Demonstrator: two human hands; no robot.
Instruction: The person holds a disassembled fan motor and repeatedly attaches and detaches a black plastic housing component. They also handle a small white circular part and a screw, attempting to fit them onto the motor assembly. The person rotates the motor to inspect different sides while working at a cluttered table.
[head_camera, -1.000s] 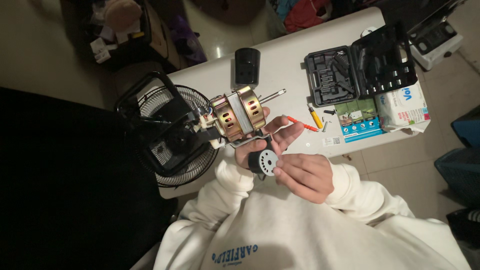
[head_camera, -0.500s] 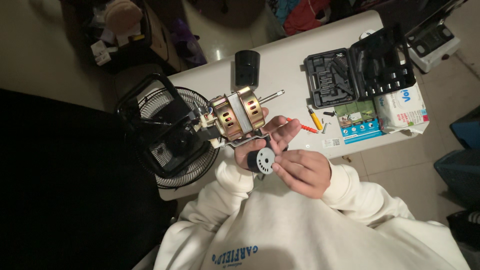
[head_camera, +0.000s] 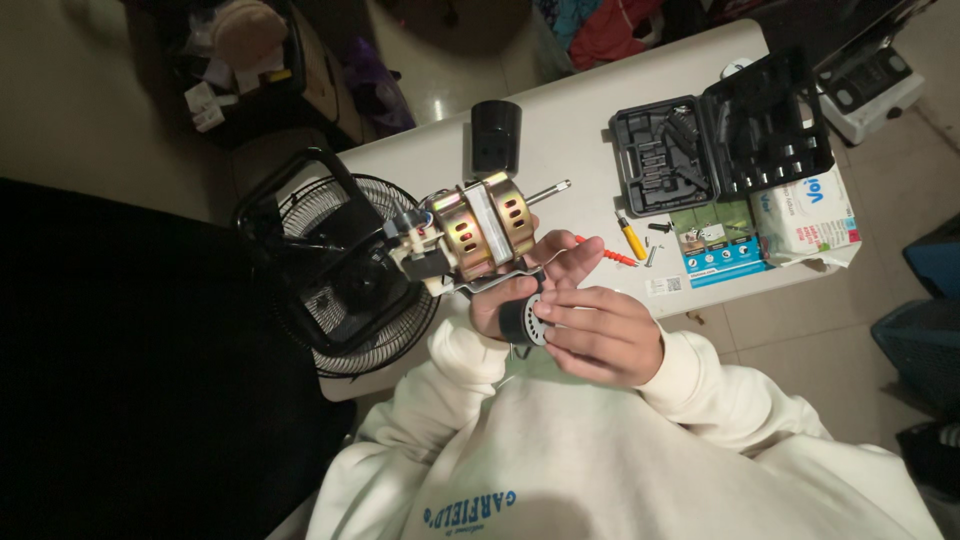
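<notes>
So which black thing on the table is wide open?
The black tool case, behind the hands: its lid stands lifted, showing bits inside. The black cup-shaped cover has no lid, and the fan cage lies flat.

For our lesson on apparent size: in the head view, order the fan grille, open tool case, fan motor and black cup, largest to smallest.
1. Fan grille
2. Open tool case
3. Fan motor, held nearer the camera, so it looks enlarged
4. Black cup

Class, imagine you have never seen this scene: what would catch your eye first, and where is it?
First, the shiny gold fan motor at the centre, held up by the left hand, while the right hand just below it holds a small black round part. To the left lies a black fan grille; on the white table to the right sits an open black tool case.
</notes>
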